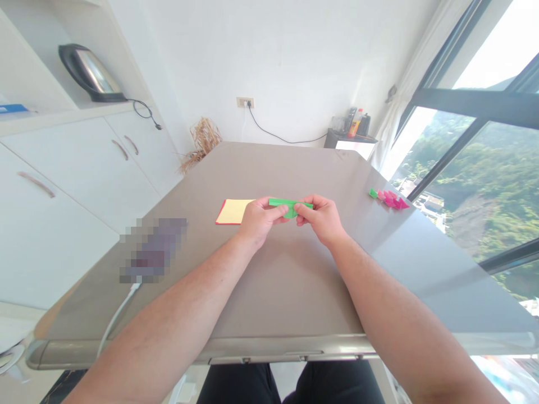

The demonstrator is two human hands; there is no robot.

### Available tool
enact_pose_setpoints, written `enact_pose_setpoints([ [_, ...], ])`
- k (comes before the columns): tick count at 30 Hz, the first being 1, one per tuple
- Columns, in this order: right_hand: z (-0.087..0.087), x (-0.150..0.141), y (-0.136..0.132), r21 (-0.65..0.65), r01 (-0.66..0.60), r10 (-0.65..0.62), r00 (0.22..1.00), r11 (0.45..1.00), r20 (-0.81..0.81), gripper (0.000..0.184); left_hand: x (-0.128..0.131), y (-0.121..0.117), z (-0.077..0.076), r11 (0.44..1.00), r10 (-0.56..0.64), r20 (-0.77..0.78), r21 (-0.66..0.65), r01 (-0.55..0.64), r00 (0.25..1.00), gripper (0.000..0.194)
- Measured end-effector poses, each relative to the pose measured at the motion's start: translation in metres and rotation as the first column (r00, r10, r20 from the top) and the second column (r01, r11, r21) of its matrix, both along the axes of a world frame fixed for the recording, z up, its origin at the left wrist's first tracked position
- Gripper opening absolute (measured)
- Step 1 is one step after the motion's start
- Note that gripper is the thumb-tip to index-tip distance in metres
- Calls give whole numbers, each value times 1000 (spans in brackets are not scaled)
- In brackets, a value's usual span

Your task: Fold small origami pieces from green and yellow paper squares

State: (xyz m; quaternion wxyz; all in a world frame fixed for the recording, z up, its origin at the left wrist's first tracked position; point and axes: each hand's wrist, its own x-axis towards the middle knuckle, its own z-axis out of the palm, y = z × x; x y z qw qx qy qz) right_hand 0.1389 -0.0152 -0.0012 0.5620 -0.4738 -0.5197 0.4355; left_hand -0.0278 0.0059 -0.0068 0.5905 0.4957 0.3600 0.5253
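A folded piece of green paper [290,209] is held above the table between both hands. My left hand [261,217] pinches its left part, with the thumb lying across the front. On the other side, my right hand [320,217] grips the right part, its thumb close to the left thumb. The paper has a long flat strip along the top and a narrower part below, partly hidden by the thumbs. Just behind my left hand lies a stack of yellow paper [232,211] with a red edge, its right side covered by that hand.
Small folded paper pieces, pink [393,200] and green [373,193], rest near the table's right edge by the window. A blurred-out object [155,249] with a white cable [120,308] lies at the left of the grey table [290,280]. A kettle [95,73] stands on a shelf.
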Motion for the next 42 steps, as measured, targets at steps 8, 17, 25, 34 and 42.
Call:
enact_pose_setpoints([
  [8, 1, 0, -2, 11, 33, -34, 993, 999, 117, 17, 0, -1, 0, 1000, -22, 29, 9, 22, 999, 21],
  [17, 0, 1, -2, 7, 44, -45, 991, 999, 124, 19, 0, -2, 3, 994, -89, 60, -57, 93, 994, 19],
  [25, -1, 3, 0, 26, 10, -12, 996, 1000, 93, 21, 0, -2, 4, 995, -51, 90, -77, 58, 995, 21],
  [34, 2, 1, -3, 27, 5, -9, 991, 1000, 134, 19, 2, -5, 5, 1000, -9, -3, 7, 9, 1000, 28],
  [42, 4, 0, -4, 48, -5, -2, 989, 999, 146, 19, 3, -4, 4, 1000, 12, 7, 10, -12, 1000, 31],
])
